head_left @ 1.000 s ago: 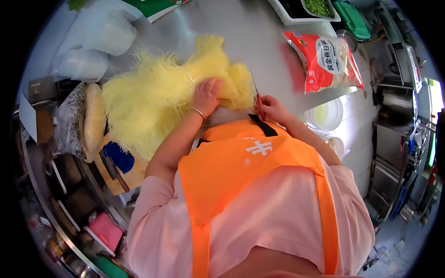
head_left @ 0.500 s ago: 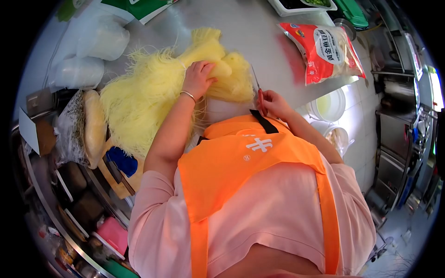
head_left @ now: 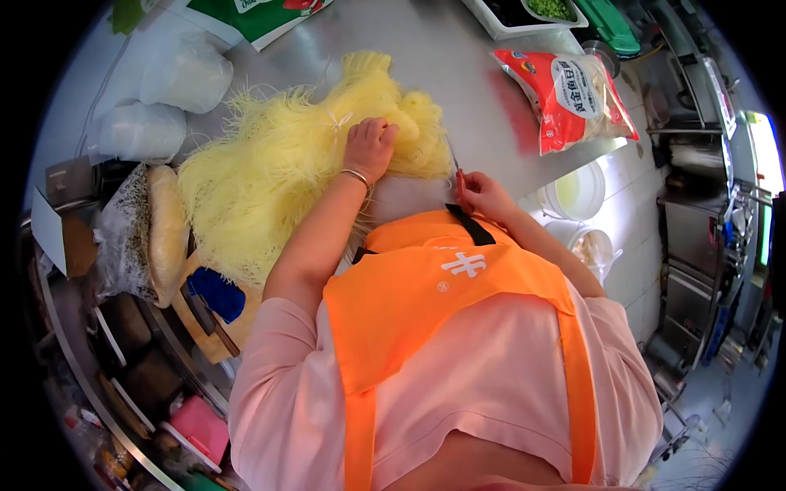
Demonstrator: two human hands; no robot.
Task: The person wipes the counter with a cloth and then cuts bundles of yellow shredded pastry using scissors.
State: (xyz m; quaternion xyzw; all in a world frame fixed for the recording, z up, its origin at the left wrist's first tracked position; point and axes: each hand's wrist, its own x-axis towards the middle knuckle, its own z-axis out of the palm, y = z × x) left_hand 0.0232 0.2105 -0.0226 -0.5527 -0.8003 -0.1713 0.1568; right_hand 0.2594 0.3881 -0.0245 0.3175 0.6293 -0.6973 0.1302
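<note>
A big bundle of thin yellow noodles (head_left: 254,176) lies across the metal table, bound by a pale string (head_left: 340,123). Its right end is folded into a looped mass, and loose strands fan out to the left. My left hand (head_left: 371,149) rests on the folded part with fingers curled against the noodles; the fingertips are partly hidden. Beside the bundle's right end, my right hand (head_left: 486,198) is closed round a red-handled tool (head_left: 460,178) with a slim metal blade pointing away from me. Whether it is a knife or scissors I cannot tell.
Right of the noodles lies a red and white food bag (head_left: 573,94). Clear plastic tubs (head_left: 143,131) stand at left, near filled bags (head_left: 166,233). A green packet (head_left: 262,20) and a white tray (head_left: 499,24) are at the back. White buckets (head_left: 577,192) stand below the table's right edge.
My left hand has shifted right along the noodles, uncovering more of the string, and its fingers are more curled. The right hand still holds the red-handled tool, nearly in place.
</note>
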